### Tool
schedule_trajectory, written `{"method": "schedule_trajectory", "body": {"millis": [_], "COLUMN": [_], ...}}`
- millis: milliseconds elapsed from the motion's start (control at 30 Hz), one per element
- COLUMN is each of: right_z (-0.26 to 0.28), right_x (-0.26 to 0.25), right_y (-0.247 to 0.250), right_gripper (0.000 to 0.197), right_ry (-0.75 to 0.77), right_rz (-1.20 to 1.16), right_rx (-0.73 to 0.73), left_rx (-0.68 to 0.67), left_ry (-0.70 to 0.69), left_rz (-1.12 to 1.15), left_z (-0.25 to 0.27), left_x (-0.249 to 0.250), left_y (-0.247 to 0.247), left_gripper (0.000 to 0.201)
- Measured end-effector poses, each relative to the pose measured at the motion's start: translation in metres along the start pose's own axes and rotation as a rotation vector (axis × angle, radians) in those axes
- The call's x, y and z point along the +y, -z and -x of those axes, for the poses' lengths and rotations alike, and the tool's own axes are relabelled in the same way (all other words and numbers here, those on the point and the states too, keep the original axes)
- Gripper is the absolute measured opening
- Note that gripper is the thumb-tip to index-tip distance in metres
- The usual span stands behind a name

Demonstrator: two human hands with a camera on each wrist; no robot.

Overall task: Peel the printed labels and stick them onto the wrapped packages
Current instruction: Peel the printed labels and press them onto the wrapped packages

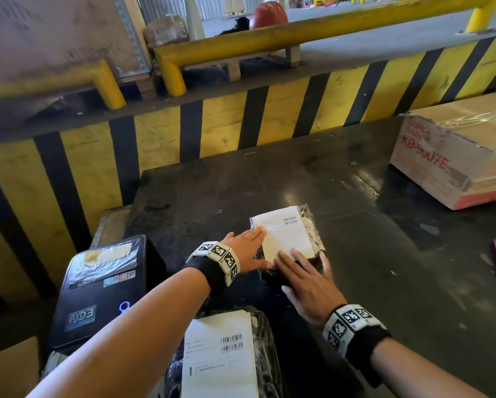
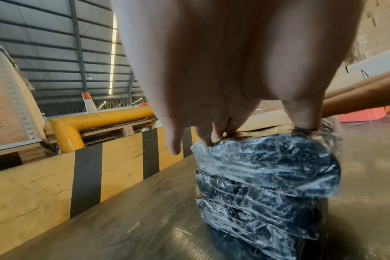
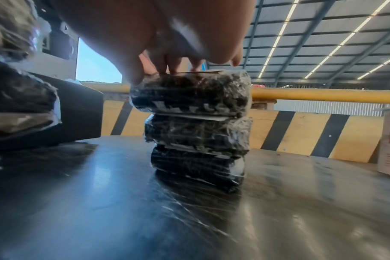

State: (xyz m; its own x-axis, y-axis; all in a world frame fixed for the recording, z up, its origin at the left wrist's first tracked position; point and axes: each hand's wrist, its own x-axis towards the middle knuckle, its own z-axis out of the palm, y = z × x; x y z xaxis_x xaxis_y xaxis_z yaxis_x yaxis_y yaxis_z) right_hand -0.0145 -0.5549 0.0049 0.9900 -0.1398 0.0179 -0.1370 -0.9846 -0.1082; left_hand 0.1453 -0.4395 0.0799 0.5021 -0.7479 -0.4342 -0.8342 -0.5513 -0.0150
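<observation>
- label printer (image 1: pixel 97 285) – far left at the table edge, black, not touched by either hand.
- left hand (image 1: pixel 246 251) – fingers straight and together, pressed flat on the left edge of the white label (image 1: pixel 284 237); the left wrist view shows its fingertips (image 2: pixel 208 139) on the top rim of the wrap. Holds nothing.
- stack of wrapped packages (image 3: pixel 196 126) – mid-table on the dark table (image 1: pixel 384 268), three black bundles in clear film, one on another; the label lies on the top one, under both hands.
- handling, a judgement: film looks slick and crinkly, contents soft, so the top gives under pressure; the stack sits slightly staggered and could lean if pushed sideways. Press straight down; to move a bundle, take it by its two short sides, not by the loose film.
- label looks thin and light; smooth from the middle outward so no crease gets trapped. Whether all corners are down I cannot tell.
- right hand (image 1: pixel 307 285) – fingers straight, slightly spread, flat on the near right corner of the label and the wrap beside it; nothing pinched.
- another labelled package (image 1: pixel 221 357) – near edge, between the forearms, apart from the stack.
- cardboard box (image 1: pixel 453 150) – far right, well apart.
</observation>
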Motion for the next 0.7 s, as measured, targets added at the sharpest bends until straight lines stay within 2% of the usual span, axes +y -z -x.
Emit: {"method": "schedule_trajectory", "body": {"millis": [167,300,400,433,500,567,700], "right_z": [0.009,0.003,-0.009,-0.015,-0.029,-0.044,-0.066], "right_x": [0.037,0.057,0.068,0.069,0.068,0.059,0.048], "right_y": [-0.002,0.001,0.009,0.014,0.027,0.039,0.047], "right_gripper": [0.051,0.067,0.073,0.074,0.087,0.099,0.108], "right_ry": [-0.051,-0.097,-0.301,-0.388,-0.524,-0.574,-0.615], "right_rz": [-0.029,-0.205,-0.547,-0.646,-0.783,-0.819,-0.761], "right_rx": [0.060,0.083,0.219,0.222,0.055,-0.102,-0.134], "left_rx": [0.001,-0.003,-0.010,-0.012,-0.016,-0.014,-0.002], "left_ry": [0.000,0.002,0.002,0.001,0.006,0.024,0.060], "left_rz": [0.025,0.030,0.019,0.014,0.026,0.070,0.130], "left_z": [0.000,0.001,0.002,0.003,0.005,0.006,0.010], "left_x": [0.000,0.001,0.002,0.003,0.005,0.006,0.014], "left_y": [-0.001,0.000,0.005,0.007,0.010,0.011,0.011], "left_gripper": [0.088,0.089,0.087,0.086,0.082,0.079,0.083]}}
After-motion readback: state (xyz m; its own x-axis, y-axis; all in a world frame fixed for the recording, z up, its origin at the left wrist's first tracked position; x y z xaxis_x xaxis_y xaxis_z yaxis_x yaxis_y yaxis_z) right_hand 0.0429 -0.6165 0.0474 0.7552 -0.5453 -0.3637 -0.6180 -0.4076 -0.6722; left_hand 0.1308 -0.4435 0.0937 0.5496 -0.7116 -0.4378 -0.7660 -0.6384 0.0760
